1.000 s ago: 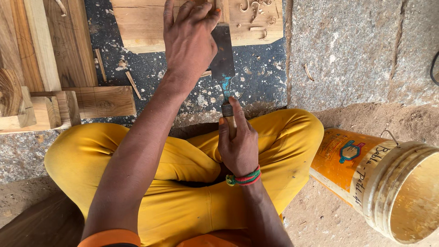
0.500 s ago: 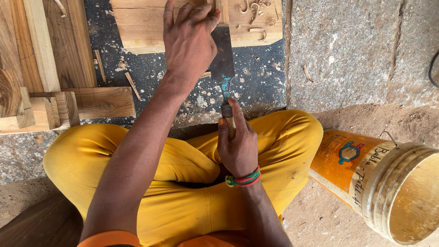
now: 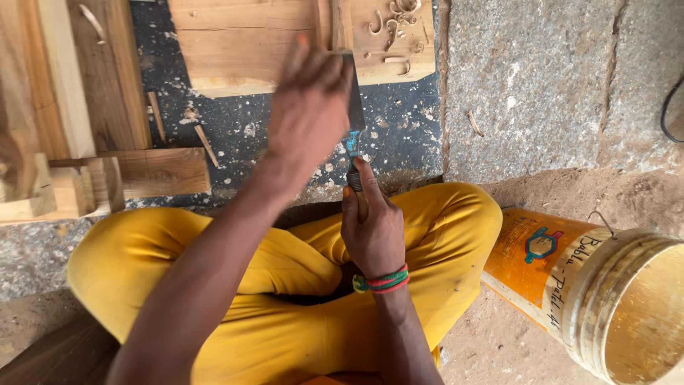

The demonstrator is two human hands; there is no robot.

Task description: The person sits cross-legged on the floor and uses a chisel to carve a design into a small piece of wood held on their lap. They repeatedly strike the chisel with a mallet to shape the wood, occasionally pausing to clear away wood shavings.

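Note:
I sit cross-legged in yellow trousers. My right hand [image 3: 372, 232], with a red and green wristband, is closed around the wooden handle of a chisel [image 3: 354, 107]. Its wide dark blade and blue collar point away from me over a dark speckled slab [image 3: 285, 128]. My left hand [image 3: 308, 114] is blurred by motion, and its fingers lie flat on the blade, pressing it down. The blade tip reaches the near edge of a pale wooden plank [image 3: 249, 43].
Curled shavings lie on the plank's right end [image 3: 395, 28]. Wooden boards and offcuts [image 3: 85, 171] are stacked at the left. An orange and cream plastic bucket [image 3: 591, 292] lies tipped at my right knee. Grey stone floor [image 3: 541, 85] spreads at the right.
My left hand has slid back toward my body along the blade, from over the plank's edge to the dark slab. My right hand has drawn back slightly with the handle.

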